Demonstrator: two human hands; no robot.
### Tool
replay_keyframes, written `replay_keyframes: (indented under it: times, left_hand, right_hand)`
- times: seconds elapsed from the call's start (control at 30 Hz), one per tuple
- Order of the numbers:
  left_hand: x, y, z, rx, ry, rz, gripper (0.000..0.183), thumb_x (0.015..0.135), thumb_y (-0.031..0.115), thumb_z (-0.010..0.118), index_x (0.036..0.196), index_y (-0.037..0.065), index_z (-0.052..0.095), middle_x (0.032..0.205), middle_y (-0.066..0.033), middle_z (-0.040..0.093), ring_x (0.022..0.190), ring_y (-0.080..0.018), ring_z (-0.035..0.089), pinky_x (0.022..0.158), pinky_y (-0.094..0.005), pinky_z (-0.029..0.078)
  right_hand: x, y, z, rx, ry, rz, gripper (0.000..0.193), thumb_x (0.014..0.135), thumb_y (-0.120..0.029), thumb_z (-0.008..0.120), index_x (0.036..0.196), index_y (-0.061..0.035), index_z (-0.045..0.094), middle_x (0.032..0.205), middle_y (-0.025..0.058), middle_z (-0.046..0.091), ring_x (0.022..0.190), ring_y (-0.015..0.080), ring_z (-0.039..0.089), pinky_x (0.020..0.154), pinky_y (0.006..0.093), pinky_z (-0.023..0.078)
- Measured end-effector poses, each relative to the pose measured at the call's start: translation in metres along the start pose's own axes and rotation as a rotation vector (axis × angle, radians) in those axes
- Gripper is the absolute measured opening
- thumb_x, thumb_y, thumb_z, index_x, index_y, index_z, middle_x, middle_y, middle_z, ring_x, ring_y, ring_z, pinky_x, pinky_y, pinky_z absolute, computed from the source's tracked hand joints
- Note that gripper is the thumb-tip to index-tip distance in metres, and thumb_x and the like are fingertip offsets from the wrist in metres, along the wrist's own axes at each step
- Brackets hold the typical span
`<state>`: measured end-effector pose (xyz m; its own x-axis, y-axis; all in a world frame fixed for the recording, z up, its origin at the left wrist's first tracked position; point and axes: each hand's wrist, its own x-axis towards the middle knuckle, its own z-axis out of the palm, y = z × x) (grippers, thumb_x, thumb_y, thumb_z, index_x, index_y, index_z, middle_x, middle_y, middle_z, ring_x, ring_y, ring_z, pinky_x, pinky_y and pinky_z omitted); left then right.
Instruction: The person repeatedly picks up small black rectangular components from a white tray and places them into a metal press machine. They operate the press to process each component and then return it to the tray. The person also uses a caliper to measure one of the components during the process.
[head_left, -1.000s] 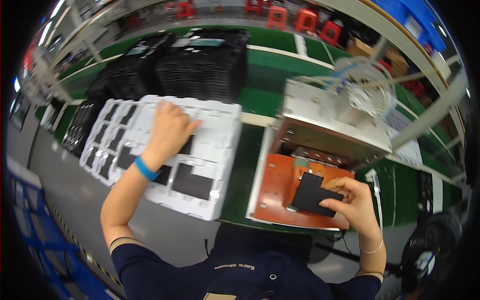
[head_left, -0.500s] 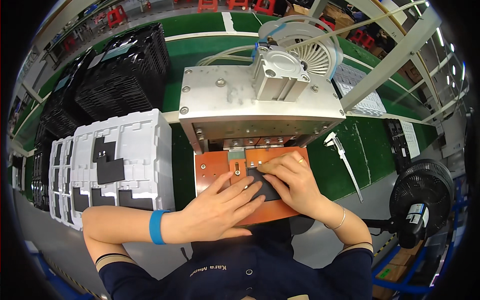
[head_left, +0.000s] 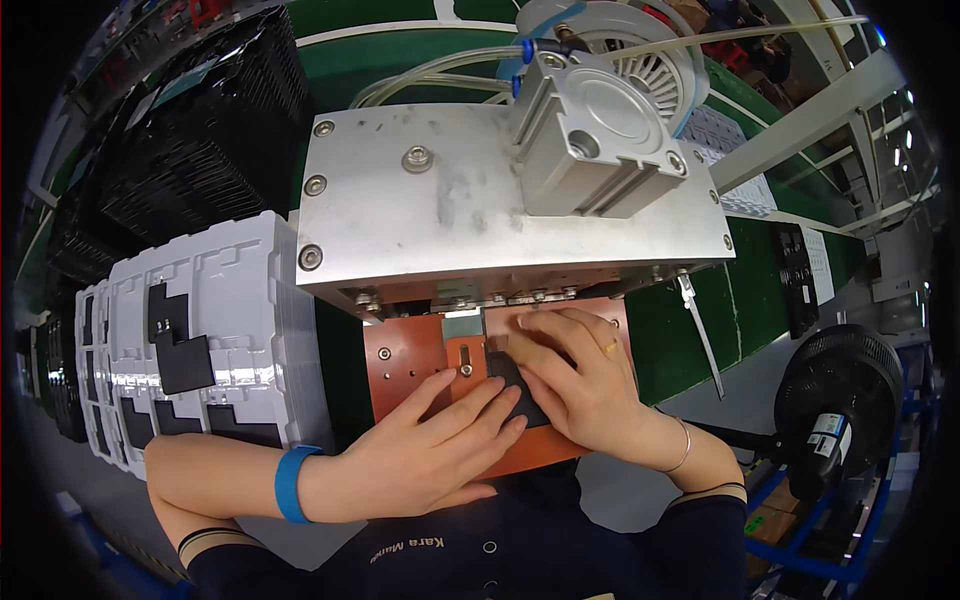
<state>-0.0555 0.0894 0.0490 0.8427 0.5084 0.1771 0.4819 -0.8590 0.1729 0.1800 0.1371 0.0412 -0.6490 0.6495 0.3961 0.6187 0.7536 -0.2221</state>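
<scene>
A thin flat black piece (head_left: 508,385) lies on the orange fixture plate (head_left: 400,340) under the press. My left hand (head_left: 430,440), with a blue wristband, rests with its fingers stretched out, the tips on the left part of the piece. My right hand (head_left: 580,380) bends over the upper right part, thumb and forefinger drawn together at the piece. The fingers hide much of its outline. A slotted orange block (head_left: 465,360) with a screw sits beside the piece on the plate. Above the plate's far side stands the metal press (head_left: 400,215) with its silver cylinder (head_left: 610,130).
White trays (head_left: 240,300) holding black pieces are stacked at left, with tall black tray stacks (head_left: 200,150) behind. A caliper (head_left: 703,335) lies right of the press on the green table (head_left: 760,280). A black fan (head_left: 840,400) stands at right.
My view has come closer to the press, which looks larger and covers more of the plate's far edge. Both hands stay on the black piece, with the right fingers shifting slightly.
</scene>
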Motion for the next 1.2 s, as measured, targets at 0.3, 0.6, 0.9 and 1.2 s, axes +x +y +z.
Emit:
replay_keyframes:
  times: [0.3, 0.6, 0.9, 1.2]
  left_hand:
    - [0.001, -0.001, 0.000, -0.021, -0.024, -0.001, 0.066, 0.092, 0.056, 0.060, 0.139, 0.011, 0.055, 0.146, -0.0135, 0.051, 0.133, -0.0278, 0.050, 0.107, -0.0505, 0.038]
    - [0.000, -0.007, -0.001, -0.148, -0.015, -0.050, 0.073, 0.092, 0.061, 0.057, 0.141, 0.008, 0.052, 0.149, -0.0168, 0.047, 0.142, -0.0307, 0.041, 0.115, -0.0530, 0.028]
    - [0.007, -0.028, 0.004, -0.160, 0.020, -0.125, 0.075, 0.090, 0.069, 0.054, 0.140, 0.014, 0.057, 0.152, -0.0138, 0.046, 0.139, -0.0374, 0.042, 0.115, -0.0584, 0.024]
    - [0.009, -0.029, 0.002, -0.174, 0.003, -0.133, 0.068, 0.091, 0.067, 0.055, 0.136, 0.016, 0.061, 0.150, -0.0112, 0.048, 0.137, -0.0349, 0.044, 0.111, -0.0553, 0.030]
  right_hand:
    - [-0.003, 0.002, -0.002, 0.082, 0.048, 0.066, 0.038, 0.077, -0.009, 0.075, 0.115, -0.0098, 0.069, 0.123, 0.0068, 0.060, 0.112, 0.0282, 0.056, 0.089, 0.0392, 0.045]
    - [-0.033, -0.002, -0.024, 0.188, -0.072, 0.095, 0.040, 0.076, -0.024, 0.082, 0.111, -0.0078, 0.070, 0.121, 0.0094, 0.064, 0.109, 0.0283, 0.059, 0.091, 0.0376, 0.048]
    - [-0.005, 0.019, -0.015, 0.224, -0.019, 0.075, 0.037, 0.073, -0.021, 0.083, 0.104, -0.0057, 0.072, 0.118, 0.0078, 0.066, 0.105, 0.0274, 0.060, 0.089, 0.0380, 0.050]
    - [-0.002, 0.020, -0.016, 0.207, -0.050, 0.079, 0.037, 0.071, -0.023, 0.084, 0.102, -0.0077, 0.072, 0.117, 0.0063, 0.067, 0.103, 0.0252, 0.059, 0.088, 0.0356, 0.049]
